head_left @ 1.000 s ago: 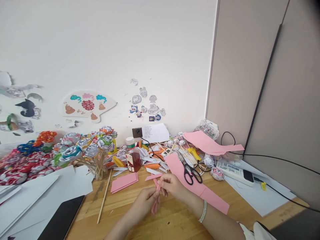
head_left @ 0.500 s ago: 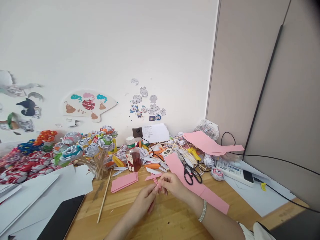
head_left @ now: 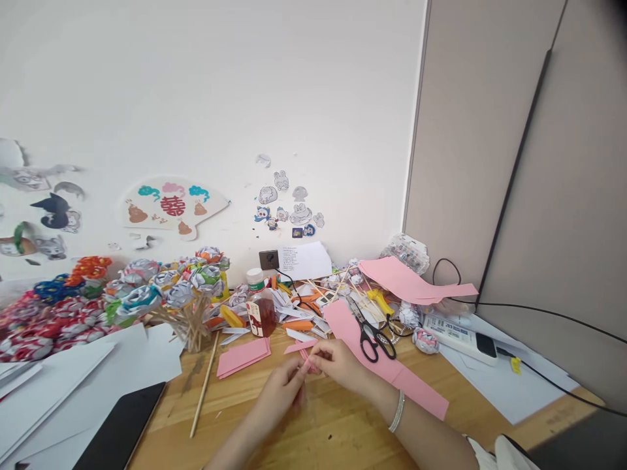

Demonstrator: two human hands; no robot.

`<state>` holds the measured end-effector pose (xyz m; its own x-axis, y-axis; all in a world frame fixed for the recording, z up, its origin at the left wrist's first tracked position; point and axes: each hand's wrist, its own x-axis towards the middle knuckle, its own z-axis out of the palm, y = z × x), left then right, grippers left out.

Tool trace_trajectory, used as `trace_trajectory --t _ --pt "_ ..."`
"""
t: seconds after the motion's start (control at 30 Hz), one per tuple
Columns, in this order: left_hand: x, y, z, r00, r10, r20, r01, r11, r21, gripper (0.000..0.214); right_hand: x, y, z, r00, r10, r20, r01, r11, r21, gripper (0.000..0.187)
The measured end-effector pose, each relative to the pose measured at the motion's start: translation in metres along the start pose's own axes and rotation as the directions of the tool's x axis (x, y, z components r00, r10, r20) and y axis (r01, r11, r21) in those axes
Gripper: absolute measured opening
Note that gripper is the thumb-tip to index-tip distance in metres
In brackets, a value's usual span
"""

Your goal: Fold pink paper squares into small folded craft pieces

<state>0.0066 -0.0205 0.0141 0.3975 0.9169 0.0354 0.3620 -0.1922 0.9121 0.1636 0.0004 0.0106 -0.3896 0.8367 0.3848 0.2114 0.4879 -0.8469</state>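
Together, my left hand (head_left: 282, 388) and right hand (head_left: 337, 361) pinch a small piece of pink paper (head_left: 312, 369), mostly hidden in my grasp, above the wooden table (head_left: 323, 434), between a stack of pink rectangles (head_left: 243, 357) to the left and black-handled scissors (head_left: 371, 346) lying on a long pink sheet (head_left: 416, 386) to the right.

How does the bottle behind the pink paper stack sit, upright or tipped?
Upright: the bottle rests base-down on the table, its sides rising behind the pink paper stack.
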Motion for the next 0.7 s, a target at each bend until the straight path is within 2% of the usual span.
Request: trace_trajectory --t 0.2,0.33,0.47,0.57,0.7 --pt "-0.0001 0.0002 -0.0014 0.997 0.065 -0.034 -0.061 0.992 0.108 0.035 -0.0008 0.001 -0.0014 0.995 -0.091 0.033 0.097 0.934 -0.344 0.018" --pt "-0.0013 0.0005 -0.0019 0.996 0.082 -0.022 -0.077 0.983 0.169 0.033 -0.0011 0.0006 -0.0038 0.987 -0.135 0.083 0.158 0.862 -0.481 0.02" --pt "-0.0025 0.0019 -0.0024 0.992 0.121 -0.034 -0.111 0.969 0.22 0.03 -0.0012 0.0013 -0.003 0.982 -0.149 0.112 0.185 0.856 -0.482 0.019" --pt "-0.0019 0.0022 -0.0035 0.991 0.124 -0.045 -0.109 0.96 0.26 0.029 -0.0014 0.0023 -0.0012 0.985 -0.13 0.113 0.168 0.877 -0.449 0.019" --pt "0.0 -0.0002 -0.0055 0.981 0.189 -0.048 -0.162 0.928 0.336 0.029 -0.0021 0.004 0.0005 0.987 -0.121 0.109 0.158 0.866 -0.473 0.017"
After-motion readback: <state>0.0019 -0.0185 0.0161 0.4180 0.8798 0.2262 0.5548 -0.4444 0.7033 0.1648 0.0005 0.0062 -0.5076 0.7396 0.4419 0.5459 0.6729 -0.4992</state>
